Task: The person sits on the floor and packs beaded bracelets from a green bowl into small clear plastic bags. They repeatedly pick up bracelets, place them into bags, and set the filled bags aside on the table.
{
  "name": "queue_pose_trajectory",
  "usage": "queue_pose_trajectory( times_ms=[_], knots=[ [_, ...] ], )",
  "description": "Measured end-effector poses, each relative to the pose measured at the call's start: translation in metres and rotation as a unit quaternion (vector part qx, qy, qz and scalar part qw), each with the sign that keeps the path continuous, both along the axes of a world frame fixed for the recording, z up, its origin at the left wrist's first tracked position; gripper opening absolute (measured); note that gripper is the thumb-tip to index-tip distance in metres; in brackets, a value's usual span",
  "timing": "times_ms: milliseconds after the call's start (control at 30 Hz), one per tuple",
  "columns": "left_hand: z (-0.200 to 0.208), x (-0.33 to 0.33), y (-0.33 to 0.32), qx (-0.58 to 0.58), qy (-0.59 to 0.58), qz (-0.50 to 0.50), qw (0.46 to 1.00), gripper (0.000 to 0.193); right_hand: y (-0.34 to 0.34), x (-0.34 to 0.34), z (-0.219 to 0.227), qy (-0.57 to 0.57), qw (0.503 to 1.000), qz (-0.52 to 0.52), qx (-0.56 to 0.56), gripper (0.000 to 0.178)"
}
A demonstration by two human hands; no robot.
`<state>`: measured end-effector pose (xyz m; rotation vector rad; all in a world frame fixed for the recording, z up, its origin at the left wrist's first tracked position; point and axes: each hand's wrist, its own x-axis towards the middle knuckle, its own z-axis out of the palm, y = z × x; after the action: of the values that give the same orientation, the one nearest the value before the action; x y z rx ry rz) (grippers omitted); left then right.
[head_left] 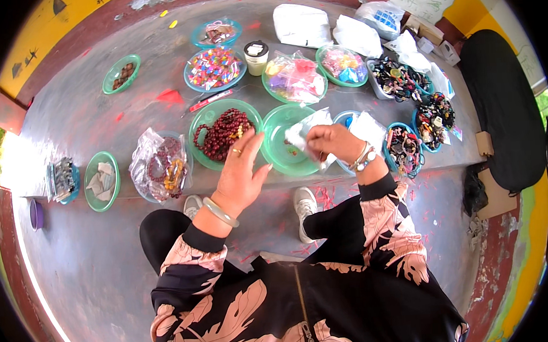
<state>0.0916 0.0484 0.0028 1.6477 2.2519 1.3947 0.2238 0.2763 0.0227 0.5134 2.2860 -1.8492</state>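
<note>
My left hand hovers at the near edge of a green bowl heaped with dark red bead strings. Its fingers are stretched out with the thumb apart, and I see nothing in them. A clear plastic bag is pinched in my right hand, over a second green bowl. A few small reddish bits lie at the bottom of that second bowl. The bag partly covers the bowl's right side, and what it contains cannot be made out.
Left of the bead bowl stand a bowl of bagged beads and a green bowl with white cloth or paper. Behind are a bowl of colourful pieces, a lidded cup and a box cutter. Baskets of dark bands stand right.
</note>
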Motion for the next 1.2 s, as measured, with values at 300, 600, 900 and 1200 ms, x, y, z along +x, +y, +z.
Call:
queue_pose_trajectory(
  times_ms=[300, 600, 900, 1200],
  knots=[
    [0.014, -0.018, -0.017, -0.050, -0.294, -0.161, 0.941, 0.021, -0.046, -0.020, 0.001, 0.004, 0.992, 0.114, -0.054, 0.013],
    [0.004, -0.020, -0.020, -0.017, -0.424, 0.005, 0.906, 0.013, -0.063, -0.038, 0.000, 0.038, 0.991, 0.110, 0.060, 0.025],
    [-0.012, -0.026, -0.026, -0.005, -0.206, 0.000, 0.979, 0.012, -0.064, -0.045, -0.007, 0.047, 0.983, 0.131, 0.122, 0.021],
    [-0.003, -0.019, -0.018, 0.132, -0.151, 0.135, 0.970, 0.020, -0.070, -0.046, -0.009, 0.034, 0.997, -0.040, 0.054, 0.020]
  ],
)
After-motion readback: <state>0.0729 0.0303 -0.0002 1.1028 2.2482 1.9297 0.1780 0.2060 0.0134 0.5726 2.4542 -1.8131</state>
